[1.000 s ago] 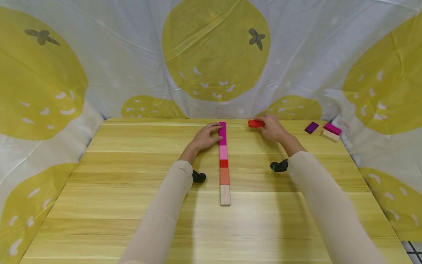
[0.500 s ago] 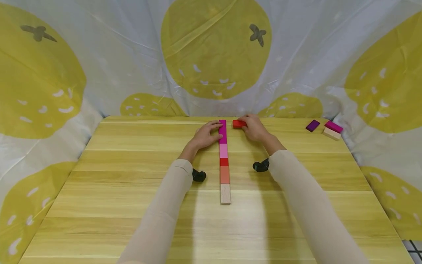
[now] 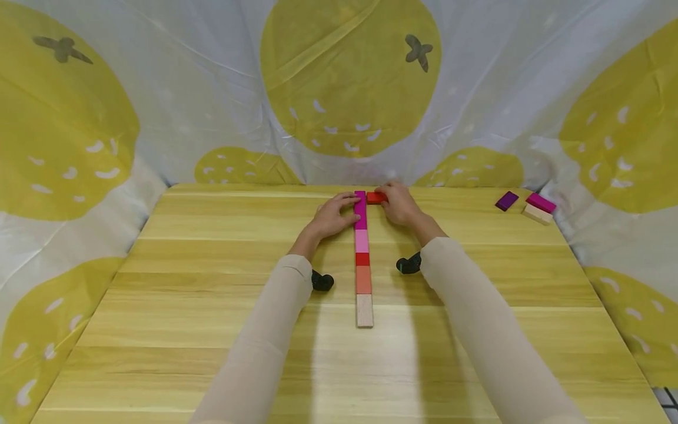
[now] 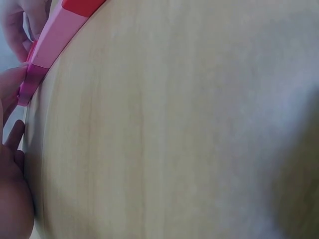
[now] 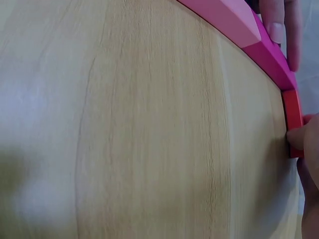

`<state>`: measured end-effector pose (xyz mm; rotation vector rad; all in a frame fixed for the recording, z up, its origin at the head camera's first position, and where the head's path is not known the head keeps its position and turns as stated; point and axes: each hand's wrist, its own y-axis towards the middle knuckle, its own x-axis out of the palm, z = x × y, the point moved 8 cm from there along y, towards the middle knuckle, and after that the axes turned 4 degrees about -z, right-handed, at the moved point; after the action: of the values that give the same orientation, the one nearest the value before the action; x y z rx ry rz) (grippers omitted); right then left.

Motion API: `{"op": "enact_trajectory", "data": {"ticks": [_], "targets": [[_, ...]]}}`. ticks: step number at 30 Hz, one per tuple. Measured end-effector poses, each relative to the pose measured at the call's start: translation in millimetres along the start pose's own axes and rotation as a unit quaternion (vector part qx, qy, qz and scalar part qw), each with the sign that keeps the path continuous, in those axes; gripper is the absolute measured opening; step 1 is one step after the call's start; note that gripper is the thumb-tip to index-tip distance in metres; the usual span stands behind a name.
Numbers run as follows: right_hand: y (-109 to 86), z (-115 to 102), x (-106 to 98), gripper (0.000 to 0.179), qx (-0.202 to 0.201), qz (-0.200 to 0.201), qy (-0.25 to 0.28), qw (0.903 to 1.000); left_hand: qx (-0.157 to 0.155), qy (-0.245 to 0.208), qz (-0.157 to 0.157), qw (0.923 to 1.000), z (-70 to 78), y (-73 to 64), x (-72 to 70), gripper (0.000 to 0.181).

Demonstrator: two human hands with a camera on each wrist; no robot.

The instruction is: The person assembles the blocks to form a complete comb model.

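Note:
A line of coloured wooden blocks runs lengthwise down the table: a magenta block at the far end, then a pink block, a small red piece, an orange block and a plain wood block. My left hand rests its fairly straight fingertips and thumb on the magenta block from the left. Between thumb and fingers, my right hand pinches a red block, lying crosswise. In the right wrist view, that red block meets the magenta block's far end at a corner.
At the back right lie a purple block, a magenta block and a plain wood block. A fruit-patterned curtain hangs right behind the wooden table's back edge.
My right hand has slid the red block leftward, from well right of the line up to the magenta block's end. My left hand has stayed in place on the magenta block.

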<state>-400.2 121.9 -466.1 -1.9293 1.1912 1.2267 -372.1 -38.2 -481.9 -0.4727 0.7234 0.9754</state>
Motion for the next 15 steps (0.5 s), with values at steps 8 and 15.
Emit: {"op": "enact_trajectory", "data": {"ticks": [8,15], "targets": [[1.8,-2.5,2.2,0.039,0.016,0.003,-0.006,0.9998,-0.002,-0.001,-0.002,1.0,-1.2,0.7,2.7,0.054],[5.9,-3.4,3.9,0.039,0.018,0.002,-0.018,0.9997,-0.002,0.006,0.002,1.0,-4.2,1.6,2.2,0.054]]}}
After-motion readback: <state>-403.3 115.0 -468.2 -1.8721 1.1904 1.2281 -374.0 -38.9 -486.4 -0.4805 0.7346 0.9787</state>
